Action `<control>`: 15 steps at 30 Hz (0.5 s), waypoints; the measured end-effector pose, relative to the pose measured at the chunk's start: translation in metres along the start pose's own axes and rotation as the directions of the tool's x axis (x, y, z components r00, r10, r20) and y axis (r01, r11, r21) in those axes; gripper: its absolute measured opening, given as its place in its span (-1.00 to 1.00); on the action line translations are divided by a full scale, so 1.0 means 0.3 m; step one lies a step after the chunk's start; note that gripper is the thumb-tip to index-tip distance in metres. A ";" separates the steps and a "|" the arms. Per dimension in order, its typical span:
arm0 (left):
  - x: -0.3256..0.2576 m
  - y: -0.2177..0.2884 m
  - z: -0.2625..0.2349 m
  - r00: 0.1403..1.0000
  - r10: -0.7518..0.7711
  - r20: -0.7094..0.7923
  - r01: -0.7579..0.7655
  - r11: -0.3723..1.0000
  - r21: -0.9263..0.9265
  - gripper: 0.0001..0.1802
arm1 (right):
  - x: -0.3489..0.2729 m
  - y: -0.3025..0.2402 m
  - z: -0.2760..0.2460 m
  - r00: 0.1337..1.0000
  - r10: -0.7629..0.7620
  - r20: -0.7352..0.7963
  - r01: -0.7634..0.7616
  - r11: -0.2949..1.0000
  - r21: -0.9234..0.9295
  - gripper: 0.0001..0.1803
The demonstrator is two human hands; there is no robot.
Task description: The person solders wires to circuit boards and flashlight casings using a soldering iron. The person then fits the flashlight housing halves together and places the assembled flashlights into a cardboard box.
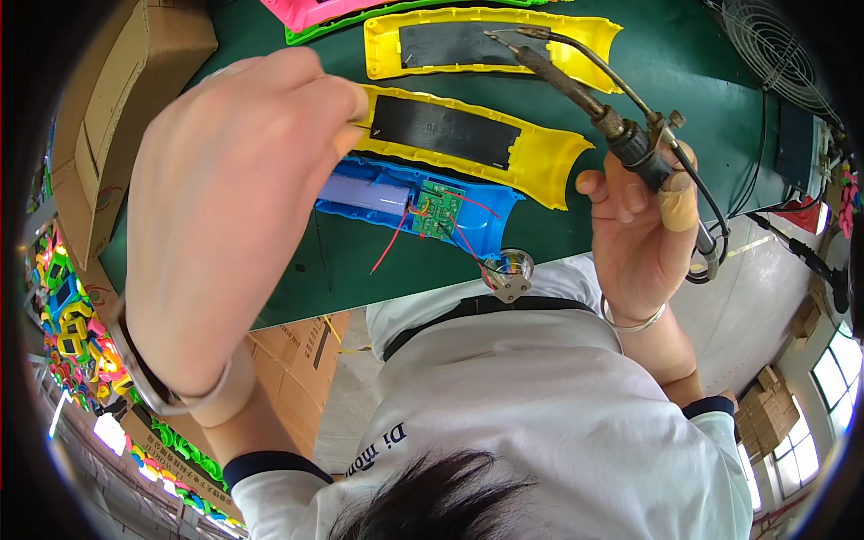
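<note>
My left hand (243, 171) is closed in a pinch, slightly blurred, over the left end of a yellow plastic shell (549, 162). A thin dark line shows at its fingertips, but I cannot make out what they grip. A black panel (445, 132) lies inside that shell. My right hand (639, 229) holds a soldering iron (621, 130) with a curved metal feed tube (621, 81) clamped alongside; its tip points up and left, over a second yellow shell (382, 49). A tape-like wrap covers one finger. Nearer me, a blue shell (486, 234) contains a white cylinder (364, 193) and a green circuit board (438, 211) with loose red wires.
A round shiny metal part (510, 273) sits at the near edge of the green table (297, 279). Pink (301, 13) and green shells lie at the far side. A cardboard box (135, 108) stands left, a wire fan guard (778, 45) far right.
</note>
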State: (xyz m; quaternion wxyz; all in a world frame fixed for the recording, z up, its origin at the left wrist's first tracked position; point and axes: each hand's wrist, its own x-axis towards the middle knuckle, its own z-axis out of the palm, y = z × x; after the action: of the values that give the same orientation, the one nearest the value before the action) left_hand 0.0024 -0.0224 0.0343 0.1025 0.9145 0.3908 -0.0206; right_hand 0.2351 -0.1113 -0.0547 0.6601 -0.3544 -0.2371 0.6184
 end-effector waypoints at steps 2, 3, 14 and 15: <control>0.013 0.038 0.016 0.999 -0.054 -0.005 0.054 0.998 -0.033 -0.83 | -0.001 0.016 -0.005 0.998 -0.001 -0.061 0.002 1.000 0.018 -0.78; 0.017 0.060 0.050 0.997 0.003 -0.080 -0.016 0.985 -0.170 -0.82 | 0.004 0.024 -0.013 0.999 0.001 -0.054 0.001 0.999 0.033 -0.78; -0.001 0.162 0.240 0.890 -0.232 -0.392 0.022 0.881 -0.473 -0.81 | 0.131 0.095 0.058 0.993 -0.120 0.010 0.119 0.986 0.115 -0.80; -0.001 0.168 0.232 0.890 -0.230 -0.393 0.019 0.881 -0.474 -0.81 | 0.133 0.096 0.040 0.991 -0.119 0.063 0.108 0.984 0.144 -0.80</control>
State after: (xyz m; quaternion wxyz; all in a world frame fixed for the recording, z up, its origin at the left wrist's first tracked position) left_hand 0.0415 -0.0707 -0.0250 0.2228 0.8174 0.4569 0.2712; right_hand 0.2123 -0.0703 -0.0741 0.7087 -0.2705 -0.2362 0.6072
